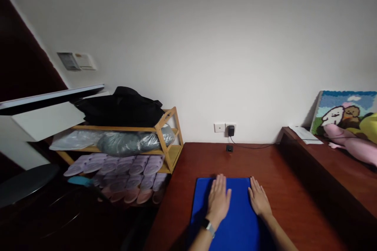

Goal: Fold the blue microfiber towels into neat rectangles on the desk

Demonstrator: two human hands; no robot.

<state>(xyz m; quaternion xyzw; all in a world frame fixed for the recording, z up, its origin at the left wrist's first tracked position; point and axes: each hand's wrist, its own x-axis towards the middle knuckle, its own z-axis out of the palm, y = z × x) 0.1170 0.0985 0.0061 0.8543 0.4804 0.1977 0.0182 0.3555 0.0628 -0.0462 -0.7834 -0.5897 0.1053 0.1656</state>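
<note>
A blue mat (237, 213) with a dark edge lies flat on the reddish-brown wooden desk (173, 200). On its left half rests my left hand (218, 200), palm down, fingers stretched forward past the mat's far edge; a watch (209, 226) circles that wrist. My right hand (259, 199) lies flat along the mat's right edge, with its fingertips near the far right corner. Both hands are empty, and bare blue fabric shows between them.
A black plug (231, 130) sits in the wall socket, its cable running right. Left of the desk, a wooden rack (165, 145) holds slippers (137, 166), plastic-wrapped bundles and a black bag (120, 108). On the right ledge are papers (306, 135), a pink plush toy (350, 143) and a picture (335, 106).
</note>
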